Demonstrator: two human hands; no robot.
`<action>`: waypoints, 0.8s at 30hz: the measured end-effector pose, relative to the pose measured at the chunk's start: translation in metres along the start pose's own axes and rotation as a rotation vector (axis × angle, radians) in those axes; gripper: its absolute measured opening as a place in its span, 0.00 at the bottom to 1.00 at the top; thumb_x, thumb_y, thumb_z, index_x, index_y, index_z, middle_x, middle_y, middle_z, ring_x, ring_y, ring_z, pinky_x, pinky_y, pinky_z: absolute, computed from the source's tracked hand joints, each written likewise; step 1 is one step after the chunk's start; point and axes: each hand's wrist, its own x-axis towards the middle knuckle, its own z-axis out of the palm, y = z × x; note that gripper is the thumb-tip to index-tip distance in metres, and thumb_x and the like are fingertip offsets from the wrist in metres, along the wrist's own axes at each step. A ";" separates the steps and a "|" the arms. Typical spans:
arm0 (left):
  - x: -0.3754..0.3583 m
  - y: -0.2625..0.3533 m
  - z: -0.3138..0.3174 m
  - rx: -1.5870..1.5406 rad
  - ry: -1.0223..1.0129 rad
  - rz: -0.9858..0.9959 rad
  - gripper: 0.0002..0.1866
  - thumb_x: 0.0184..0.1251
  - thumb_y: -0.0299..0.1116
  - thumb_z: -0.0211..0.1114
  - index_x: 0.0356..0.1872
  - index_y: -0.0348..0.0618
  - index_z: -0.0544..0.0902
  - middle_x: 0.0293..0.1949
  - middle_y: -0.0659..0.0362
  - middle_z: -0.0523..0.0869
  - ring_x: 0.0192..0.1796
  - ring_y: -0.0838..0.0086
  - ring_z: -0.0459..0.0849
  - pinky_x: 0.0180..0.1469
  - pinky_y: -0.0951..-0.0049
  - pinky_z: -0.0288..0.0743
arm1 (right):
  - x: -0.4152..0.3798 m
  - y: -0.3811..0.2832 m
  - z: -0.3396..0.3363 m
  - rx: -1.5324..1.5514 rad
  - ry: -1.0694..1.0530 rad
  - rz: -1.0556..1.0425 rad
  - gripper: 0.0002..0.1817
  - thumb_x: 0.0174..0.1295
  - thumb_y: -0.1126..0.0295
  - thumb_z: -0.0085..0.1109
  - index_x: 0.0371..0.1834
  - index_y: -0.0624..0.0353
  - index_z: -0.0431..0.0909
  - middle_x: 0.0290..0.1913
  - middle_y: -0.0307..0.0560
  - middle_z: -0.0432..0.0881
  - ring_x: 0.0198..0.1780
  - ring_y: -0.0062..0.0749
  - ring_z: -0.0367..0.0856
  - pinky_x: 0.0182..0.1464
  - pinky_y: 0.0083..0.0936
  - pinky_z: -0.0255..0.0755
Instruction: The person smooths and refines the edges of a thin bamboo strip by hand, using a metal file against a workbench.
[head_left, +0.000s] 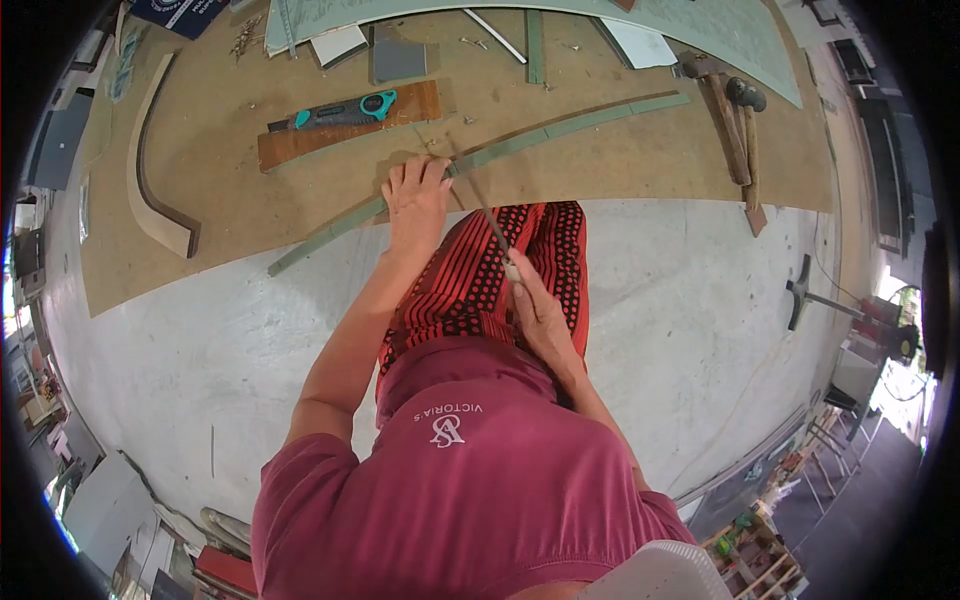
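- the left hand (415, 195) lies flat, fingers spread, pressing a long curved green strip (480, 160) onto the brown board (620, 160)
- the right hand (535, 310) grips a thin blade (485, 215), its tip meeting the strip beside the left hand; a teal-handled saw (335, 112) lies further off

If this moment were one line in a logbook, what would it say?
left hand: pressing down on green curved strip | right hand: gripping thin file-like tool, tip at strip | nearby: teal-handled saw, hammers
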 end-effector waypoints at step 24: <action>0.046 0.070 0.066 -0.172 0.250 0.013 0.14 0.58 0.31 0.65 0.45 0.47 0.77 0.46 0.56 0.77 0.49 0.58 0.73 0.50 0.57 0.61 | -0.002 0.009 -0.034 -0.072 0.196 0.081 0.23 0.75 0.72 0.41 0.73 0.52 0.60 0.66 0.52 0.73 0.67 0.37 0.71 0.66 0.29 0.65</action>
